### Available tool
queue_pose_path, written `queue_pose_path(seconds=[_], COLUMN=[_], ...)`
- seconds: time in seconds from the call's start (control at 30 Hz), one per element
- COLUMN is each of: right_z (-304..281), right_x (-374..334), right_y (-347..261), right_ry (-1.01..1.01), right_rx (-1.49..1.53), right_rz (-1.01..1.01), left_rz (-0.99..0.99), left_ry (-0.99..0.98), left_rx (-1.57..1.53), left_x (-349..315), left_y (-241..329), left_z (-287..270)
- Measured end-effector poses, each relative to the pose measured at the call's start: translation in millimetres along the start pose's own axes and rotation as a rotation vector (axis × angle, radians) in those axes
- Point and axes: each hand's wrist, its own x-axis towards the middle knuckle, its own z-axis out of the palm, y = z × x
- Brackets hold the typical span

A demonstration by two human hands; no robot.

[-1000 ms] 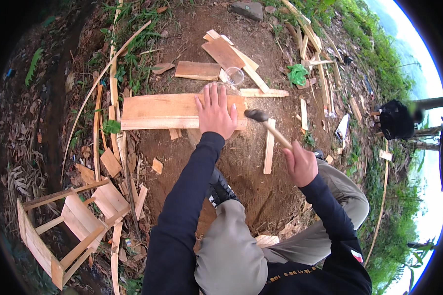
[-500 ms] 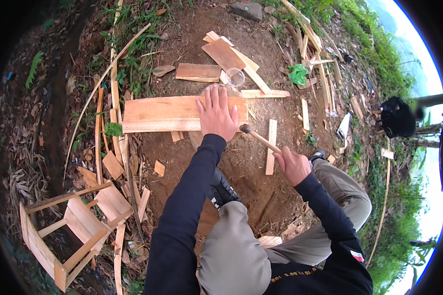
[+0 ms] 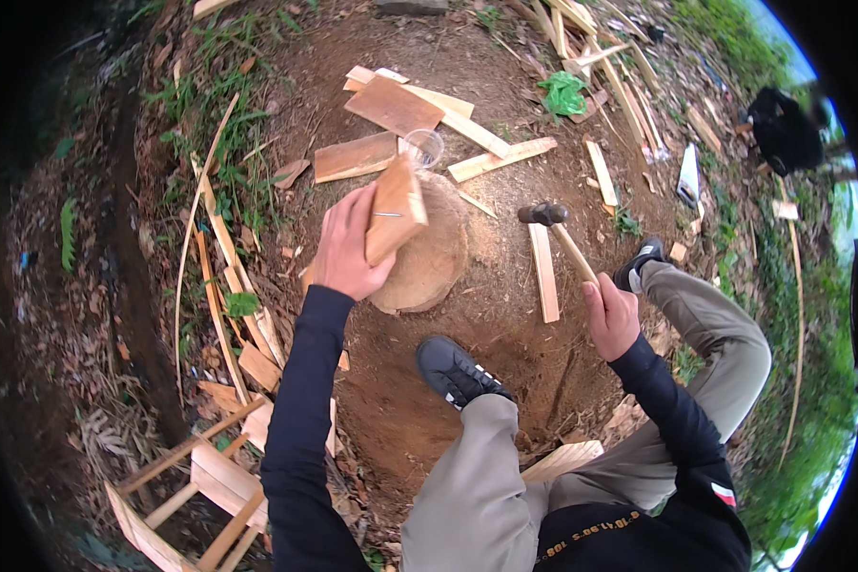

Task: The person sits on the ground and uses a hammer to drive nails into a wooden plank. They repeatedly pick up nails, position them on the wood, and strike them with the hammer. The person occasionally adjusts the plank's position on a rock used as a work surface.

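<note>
My left hand [image 3: 350, 246] is closed around a wooden board [image 3: 398, 207], lifted and tilted so its end faces me. A thin nail [image 3: 387, 214] sticks out of that end. Beneath and right of the board stands a round tree stump [image 3: 438, 250], its sawn top partly covered. My right hand [image 3: 612, 317] grips the wooden handle of a hammer [image 3: 546, 214], its dark metal head held up to the right of the stump. The board's far part is hidden behind my left hand.
Loose boards [image 3: 396, 105] and a clear plastic cup [image 3: 422, 148] lie beyond the stump. A narrow wood strip [image 3: 544, 274], green plastic bag [image 3: 563, 93] and handsaw [image 3: 688, 177] are to the right. A wooden frame [image 3: 221, 486] stands at lower left.
The board, flat on the stump under my left palm before, is now gripped, raised and turned end-on. The hammer has moved right, away from the board. The view has shifted.
</note>
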Motion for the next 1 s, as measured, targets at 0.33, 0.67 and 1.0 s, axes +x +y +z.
queue_pose_path(seconds=[0.33,0.67,1.0], right_z=[-2.3,-5.0,-14.7], right_x=[-3.8,-2.2,-4.1], right_y=[2.6,5.5,3.1], right_ry=[-0.004,-0.032,0.032], right_rx=[0.010,0.002,0.036], right_rz=[-0.018,-0.020,0.012], left_rz=[-0.101,-0.295,0.010], left_ry=[-0.003,-0.138,-0.048], left_rx=[-0.257,-0.594,0.319], left_x=[10.2,25.1,20.8], left_y=[1.5,-16.3,62.1], left_z=[-14.7,-37.7,44.6])
